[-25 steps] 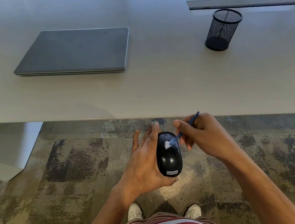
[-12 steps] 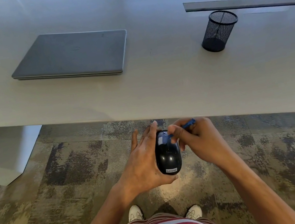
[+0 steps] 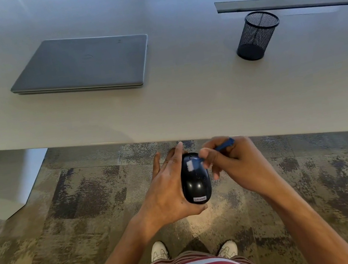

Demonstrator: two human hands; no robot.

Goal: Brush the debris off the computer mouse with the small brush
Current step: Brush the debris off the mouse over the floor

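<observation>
A glossy black computer mouse (image 3: 195,181) with a white label at its near end is held in the air below the table's front edge. My left hand (image 3: 166,190) grips it from the left side and underneath. My right hand (image 3: 235,160) pinches a small blue brush (image 3: 223,146) by its handle. The brush's white bristles (image 3: 189,165) rest on the mouse's far top surface, close to the scroll wheel.
A white table (image 3: 185,97) spans the view ahead. On it lie a closed grey laptop (image 3: 83,64) at the left and a black mesh pen cup (image 3: 256,35) at the right, before a dark cable slot (image 3: 285,2). Patterned carpet (image 3: 69,230) lies below.
The brush has swept over the top of the mouse: its bristles went out of sight toward my right hand, then came back onto the far top surface. My left hand kept its grip.
</observation>
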